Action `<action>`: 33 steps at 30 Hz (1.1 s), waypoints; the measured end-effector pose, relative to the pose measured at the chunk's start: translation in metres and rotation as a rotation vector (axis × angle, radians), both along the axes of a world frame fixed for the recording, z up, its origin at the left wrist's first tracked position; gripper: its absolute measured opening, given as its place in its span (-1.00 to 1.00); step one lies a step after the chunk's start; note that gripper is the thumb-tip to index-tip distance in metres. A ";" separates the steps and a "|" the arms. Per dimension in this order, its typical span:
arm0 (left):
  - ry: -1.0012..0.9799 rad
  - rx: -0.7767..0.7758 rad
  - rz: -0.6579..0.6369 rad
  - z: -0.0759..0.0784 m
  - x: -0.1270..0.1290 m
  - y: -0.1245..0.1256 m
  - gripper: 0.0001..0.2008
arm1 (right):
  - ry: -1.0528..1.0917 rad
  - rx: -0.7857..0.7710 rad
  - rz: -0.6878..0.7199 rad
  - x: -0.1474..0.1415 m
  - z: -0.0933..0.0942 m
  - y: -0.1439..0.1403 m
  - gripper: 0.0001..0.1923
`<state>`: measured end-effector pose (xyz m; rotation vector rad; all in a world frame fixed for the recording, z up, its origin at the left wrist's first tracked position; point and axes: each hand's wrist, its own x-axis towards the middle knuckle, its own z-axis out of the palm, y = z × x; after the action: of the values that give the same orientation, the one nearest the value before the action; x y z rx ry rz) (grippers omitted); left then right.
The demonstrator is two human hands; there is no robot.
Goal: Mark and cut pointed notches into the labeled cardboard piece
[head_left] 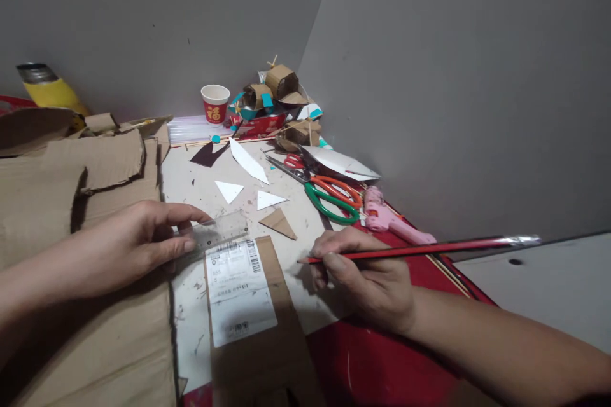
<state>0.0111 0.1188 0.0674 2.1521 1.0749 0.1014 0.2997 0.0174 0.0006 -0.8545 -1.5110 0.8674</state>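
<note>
Between the thumb and fingers of my left hand (153, 238) is a clear ruler (226, 229), its far part lying by the top edge of a cardboard piece (274, 267). That cardboard carries a white shipping label (240, 292). My right hand (365, 280) grips a red and black pencil (420, 250), tip pointing left, just right of the cardboard. Beyond the ruler lie a small cardboard triangle (279, 224) and two white paper triangles, one at the left (229, 191) and one at the right (270, 200).
Stacked cardboard sheets (114, 162) fill the left side. Scissors (334, 200) with green and orange handles and a pink glue gun (394, 216) lie at the right. Behind stand a red and white paper cup (215, 106), cardboard models (281, 86) and a yellow bottle (55, 92).
</note>
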 end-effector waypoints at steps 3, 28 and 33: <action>-0.013 -0.078 -0.016 0.001 0.004 -0.003 -0.59 | -0.055 -0.009 0.017 0.002 -0.002 -0.001 -0.91; -0.018 0.073 -0.062 -0.015 0.030 -0.041 -0.65 | 0.003 -0.051 0.028 0.001 -0.009 0.006 -0.97; -0.072 0.120 -0.140 -0.010 0.036 -0.044 -0.65 | 0.041 -0.123 0.021 -0.004 -0.009 0.009 -0.84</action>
<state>0.0475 0.0747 0.0571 2.3063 0.8944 0.1812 0.2957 0.0260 -0.0079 -0.9064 -1.4453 0.9958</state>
